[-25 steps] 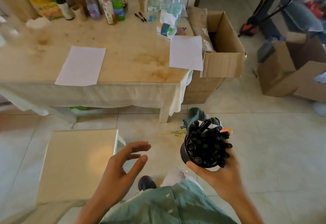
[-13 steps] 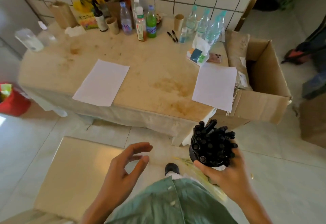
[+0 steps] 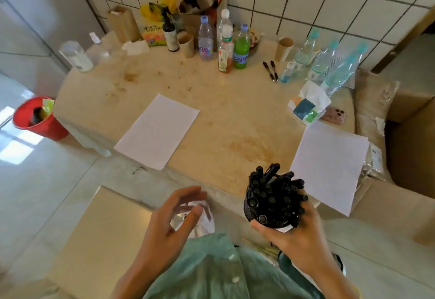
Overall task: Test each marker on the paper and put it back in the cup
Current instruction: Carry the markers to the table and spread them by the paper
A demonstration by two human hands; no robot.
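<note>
Markers, a dense black bundle, stand caps-up in the cup that I see my right hand gripping from below and from the side: the thumb lies across the cup's near wall and the fingers curl round the far side, among the outermost marker barrels. The cup is dark and nearly hidden by what it carries; only a strip of its wall shows at the left and a pale patch at its base. All the markers look black, and a few at the back lean out above the rest. My left hand hovers apart from the cup, to its left, fingers loosely curved and holding nothing. The cup is held in the air just over the near edge of the bench. One sheet of paper lies on the bench ahead and to the left, a second sheet just to the right of the cup, overhanging the bench edge.
</note>
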